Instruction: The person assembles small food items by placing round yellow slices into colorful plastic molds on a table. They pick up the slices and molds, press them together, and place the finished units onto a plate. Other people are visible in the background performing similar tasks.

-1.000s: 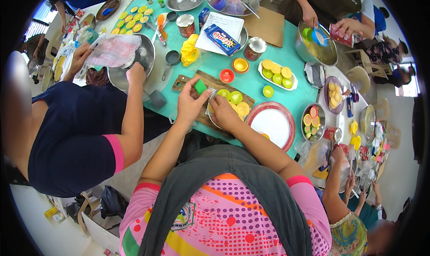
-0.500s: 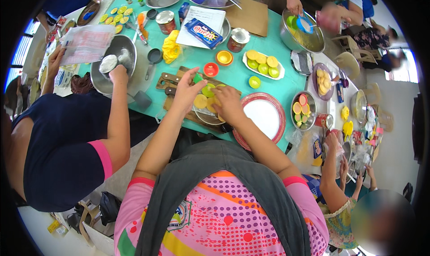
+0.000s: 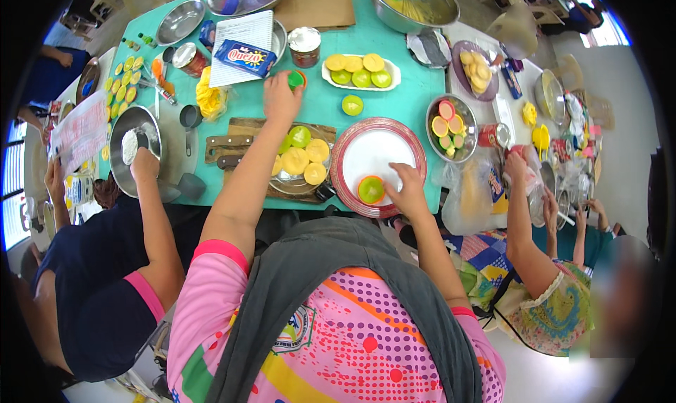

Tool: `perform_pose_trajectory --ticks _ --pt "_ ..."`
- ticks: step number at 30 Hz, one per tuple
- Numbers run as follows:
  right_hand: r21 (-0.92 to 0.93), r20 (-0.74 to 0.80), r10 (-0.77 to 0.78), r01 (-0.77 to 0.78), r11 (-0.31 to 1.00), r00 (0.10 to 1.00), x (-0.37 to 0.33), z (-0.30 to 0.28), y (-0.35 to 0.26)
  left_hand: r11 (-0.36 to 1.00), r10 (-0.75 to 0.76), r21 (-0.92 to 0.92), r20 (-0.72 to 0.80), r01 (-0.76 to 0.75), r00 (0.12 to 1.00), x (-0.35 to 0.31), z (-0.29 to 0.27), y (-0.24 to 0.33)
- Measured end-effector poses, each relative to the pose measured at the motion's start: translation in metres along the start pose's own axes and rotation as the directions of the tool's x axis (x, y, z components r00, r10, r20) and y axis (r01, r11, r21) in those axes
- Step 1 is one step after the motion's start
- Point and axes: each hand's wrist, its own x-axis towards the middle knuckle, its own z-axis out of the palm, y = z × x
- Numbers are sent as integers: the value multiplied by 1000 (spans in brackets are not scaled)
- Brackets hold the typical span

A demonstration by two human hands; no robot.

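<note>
My left hand (image 3: 282, 98) reaches over the table, its fingers closed on a small green baking cup (image 3: 295, 79) beside or inside an orange-red one. My right hand (image 3: 410, 189) is over the white plate with a red rim (image 3: 412, 132), fingers apart. Next to its thumb, an orange-rimmed cup with a lime-green inside (image 3: 371, 190) sits on the plate; whether the thumb touches it I cannot tell. Left of the plate, yellow rounds (image 3: 317, 150) and green cups (image 3: 300, 136) lie on a metal dish over wooden boards (image 3: 239, 128). One green cup (image 3: 352, 105) stands alone above the plate.
A white dish (image 3: 396, 75) of yellow and green cups stands at the back. Cans (image 3: 305, 48), a blue box (image 3: 245, 58) and a metal bowl of coloured cups (image 3: 432, 127) surround the work. At left, a co-worker's hand dips into a flour bowl (image 3: 121, 172).
My left hand has moved away from the boards with the green cup. My right hand has left the metal dish for the plate, where an orange-rimmed cup now sits. The view has shifted.
</note>
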Motion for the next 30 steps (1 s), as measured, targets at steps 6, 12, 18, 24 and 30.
perform_pose_trajectory --ticks 6,12,18,24,30 --pt "-105 227 -34 60 993 973 -18 18 -20 986 112 128 -36 -107 993 -10 1 7" --pt "-123 125 -75 90 988 989 10 33 -25 989 144 -26 -56 -145 988 -33 -43 26" --pt "-108 -154 -50 33 994 987 127 66 -17 967 -23 -254 -106 -4 994 -63 -87 28" --pt "-186 -115 113 -133 973 987 172 90 -28 942 -166 -312 -107 126 980 -88 -117 16" --pt "-115 -168 38 -58 992 985 167 98 -22 869 -156 -475 0 138 988 -113 -111 22"
